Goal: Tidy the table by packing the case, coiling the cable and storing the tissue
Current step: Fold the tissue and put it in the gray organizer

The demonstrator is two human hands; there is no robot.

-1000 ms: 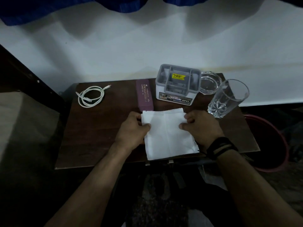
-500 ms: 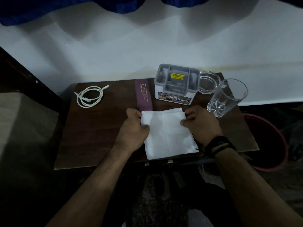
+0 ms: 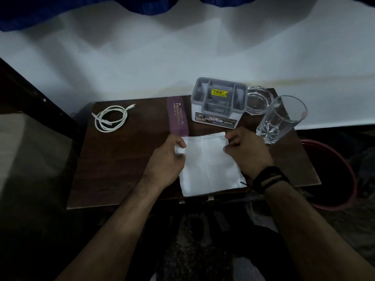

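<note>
Left hand (image 3: 166,159) pinches the white tissue's (image 3: 209,169) left edge, right hand (image 3: 245,153) pinches its right edge; tissue lies flat on the table (image 3: 121,159), just in front of the purple case (image 3: 177,116).

one tissue (image 3: 209,165), cable (image 3: 110,120), case (image 3: 177,116), organizer (image 3: 219,102); two glasses (image 3: 281,118)

Bare wood on table (image 3: 125,159): wide stretch left of centre, from near edge back to coiled cable (image 3: 110,120). Far row, left to right: cable at far left corner; purple case (image 3: 177,118) lying lengthwise; grey organiser (image 3: 219,103) just beside it; glass ashtray (image 3: 258,100) touching organiser's right; tall tumbler (image 3: 281,118) in front of ashtray. Narrow gap between case and organiser. Near centre covered by tissue (image 3: 209,165), both forearms crossing near edge. Small bare strip at right edge, behind tumbler's base.
</note>
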